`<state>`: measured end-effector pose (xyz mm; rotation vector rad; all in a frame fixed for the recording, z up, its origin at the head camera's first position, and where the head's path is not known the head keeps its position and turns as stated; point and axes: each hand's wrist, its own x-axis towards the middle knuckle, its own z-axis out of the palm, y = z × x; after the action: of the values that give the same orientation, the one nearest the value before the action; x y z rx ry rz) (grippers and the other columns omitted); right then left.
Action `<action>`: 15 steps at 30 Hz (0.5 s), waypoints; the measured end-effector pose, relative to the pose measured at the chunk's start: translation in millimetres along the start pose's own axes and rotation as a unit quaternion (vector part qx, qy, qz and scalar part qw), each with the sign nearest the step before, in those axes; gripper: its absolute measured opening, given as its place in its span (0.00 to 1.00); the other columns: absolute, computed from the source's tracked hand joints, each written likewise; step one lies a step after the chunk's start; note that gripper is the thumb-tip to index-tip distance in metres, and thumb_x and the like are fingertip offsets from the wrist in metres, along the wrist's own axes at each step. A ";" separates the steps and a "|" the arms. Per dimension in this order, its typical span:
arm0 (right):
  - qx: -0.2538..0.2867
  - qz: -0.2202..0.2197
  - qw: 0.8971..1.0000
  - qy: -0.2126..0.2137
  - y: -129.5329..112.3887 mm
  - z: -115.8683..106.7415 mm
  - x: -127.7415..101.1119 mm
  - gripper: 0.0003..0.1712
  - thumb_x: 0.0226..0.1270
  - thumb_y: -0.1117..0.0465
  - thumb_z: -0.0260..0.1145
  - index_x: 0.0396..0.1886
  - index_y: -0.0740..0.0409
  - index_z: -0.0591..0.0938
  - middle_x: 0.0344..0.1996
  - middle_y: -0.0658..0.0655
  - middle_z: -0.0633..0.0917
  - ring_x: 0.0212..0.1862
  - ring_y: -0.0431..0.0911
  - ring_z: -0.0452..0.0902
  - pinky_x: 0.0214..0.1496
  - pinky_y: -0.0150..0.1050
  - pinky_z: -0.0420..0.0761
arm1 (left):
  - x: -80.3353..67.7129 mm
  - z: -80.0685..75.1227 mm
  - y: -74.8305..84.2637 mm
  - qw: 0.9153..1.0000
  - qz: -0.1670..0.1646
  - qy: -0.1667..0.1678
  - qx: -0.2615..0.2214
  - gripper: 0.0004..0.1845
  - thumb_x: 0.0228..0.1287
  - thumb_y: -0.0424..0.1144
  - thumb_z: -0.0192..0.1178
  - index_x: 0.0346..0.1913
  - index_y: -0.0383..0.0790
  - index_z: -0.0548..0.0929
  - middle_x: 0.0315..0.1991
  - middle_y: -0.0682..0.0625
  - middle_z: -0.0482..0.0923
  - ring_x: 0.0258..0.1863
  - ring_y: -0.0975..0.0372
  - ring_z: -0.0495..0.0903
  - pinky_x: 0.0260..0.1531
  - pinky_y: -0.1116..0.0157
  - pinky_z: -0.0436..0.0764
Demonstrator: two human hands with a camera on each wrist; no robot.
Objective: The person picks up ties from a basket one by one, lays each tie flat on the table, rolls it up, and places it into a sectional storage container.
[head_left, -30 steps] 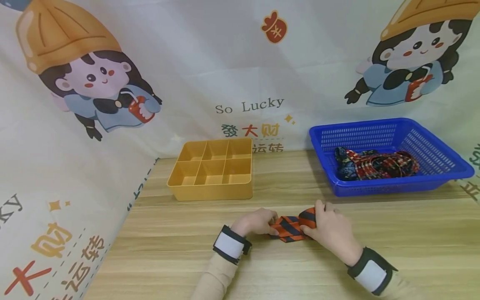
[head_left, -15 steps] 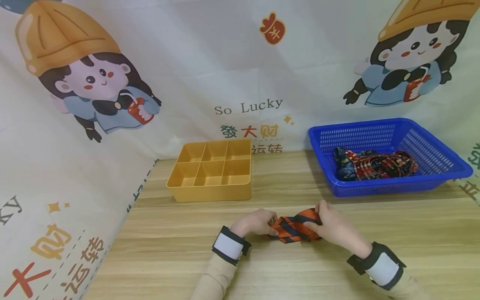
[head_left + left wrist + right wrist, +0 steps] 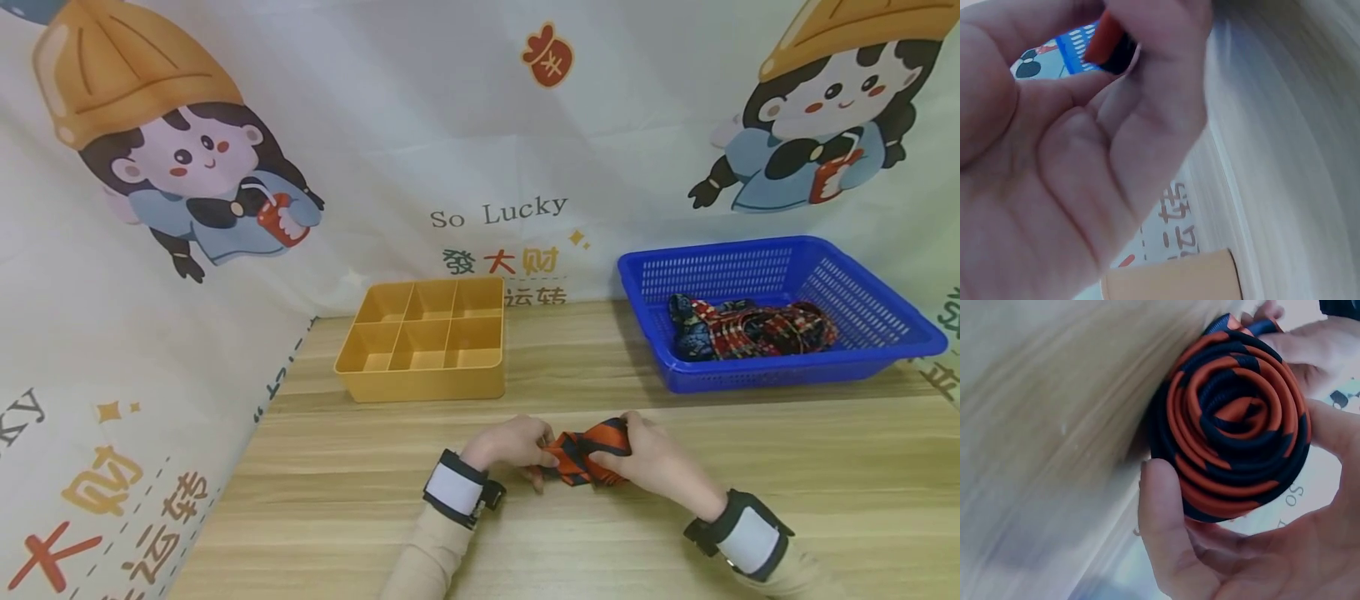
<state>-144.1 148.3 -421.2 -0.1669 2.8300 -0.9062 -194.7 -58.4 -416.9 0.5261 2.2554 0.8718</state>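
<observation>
An orange and dark navy striped necktie [image 3: 611, 435] lies between both hands, low over the wooden table. Most of it is wound into a spiral roll, whose coiled side faces the right wrist view. My right hand [image 3: 663, 462] grips this roll [image 3: 1241, 484], thumb on one side and fingers on the other. A short flat length runs from the roll to my left hand [image 3: 510, 443], which pinches the tie's other end. In the left wrist view, only a small piece of the tie [image 3: 1109, 44] shows past the curled fingers; the rest is hidden.
A yellow divided box [image 3: 427, 383] stands behind the left hand, its visible compartments holding nothing. At the back right, a blue plastic basket [image 3: 780, 377] holds several patterned cloth items [image 3: 772, 332], some red plaid. A printed white cloth [image 3: 450, 125] hangs behind and along the left.
The roll has turned in my right hand, which shifted its grip outward, then came back toward the left hand. The flat length looks shorter. The left hand has barely moved.
</observation>
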 end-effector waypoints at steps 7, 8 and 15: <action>0.007 -0.006 0.999 0.048 -4.6 10.5 -3.2 0.41 0.52 0.47 0.73 0.51 0.73 0.67 0.42 0.69 0.79 0.38 0.52 0.80 0.37 0.44 0.80 | -0.7 -0.2 5.6 0.998 0.033 -0.025 -0.056 0.16 0.72 0.41 0.49 0.37 0.30 0.82 0.29 0.36 0.85 0.22 0.57 0.84 0.28 0.63 0.83; 0.006 -0.012 0.998 0.060 -5.2 12.4 -3.6 0.40 0.52 0.48 0.74 0.50 0.73 0.67 0.41 0.69 0.79 0.38 0.52 0.80 0.37 0.44 0.80 | -1.9 0.9 9.2 0.997 0.030 -0.025 -0.068 0.21 0.73 0.44 0.47 0.36 0.29 0.82 0.29 0.35 0.85 0.24 0.54 0.85 0.30 0.61 0.84; -0.029 -0.057 0.989 0.130 -10.1 22.9 -9.1 0.33 0.50 0.52 0.75 0.40 0.71 0.69 0.33 0.65 0.78 0.31 0.49 0.77 0.31 0.40 0.79 | -10.9 22.1 37.1 0.996 -0.002 0.090 -0.026 0.30 0.65 0.58 0.54 0.20 0.33 0.83 0.17 0.42 0.83 0.19 0.53 0.83 0.20 0.70 0.74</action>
<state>-130.3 128.5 -432.6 -0.2368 3.1182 -0.9301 -166.9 -28.9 -398.6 0.4331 2.3883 1.0076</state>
